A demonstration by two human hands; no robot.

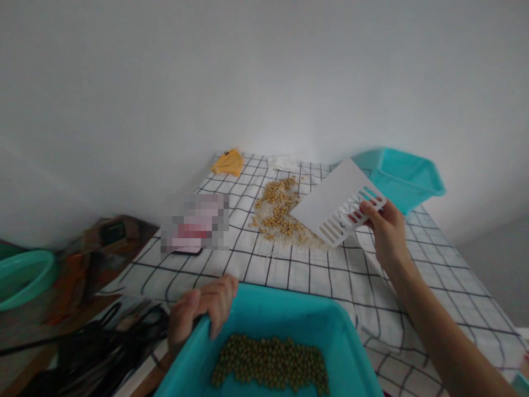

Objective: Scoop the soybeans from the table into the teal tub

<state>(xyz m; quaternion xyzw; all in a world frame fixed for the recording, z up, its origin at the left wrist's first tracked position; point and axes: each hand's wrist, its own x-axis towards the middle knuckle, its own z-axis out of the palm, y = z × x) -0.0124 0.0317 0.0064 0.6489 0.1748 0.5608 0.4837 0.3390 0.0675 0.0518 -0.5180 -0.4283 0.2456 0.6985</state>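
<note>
My right hand [382,223] is closed on the slotted end of a flat white plastic scraper [333,201], held tilted above the table. The scraper's plain edge sits by a heap of yellow beans mixed with white grains [278,212] on the checked tablecloth [289,270]. My left hand [202,311] grips the near-left rim of a teal basin [285,317] close to me. A layer of green beans [270,364] lies in the bottom of that basin.
A second teal basin [399,176] stands at the far right of the table. A yellow cloth [228,163] and a white scrap [282,161] lie at the far edge. A blurred pink item [194,223] sits left. Dark clutter and a green bowl [22,275] lie beyond the table's left side.
</note>
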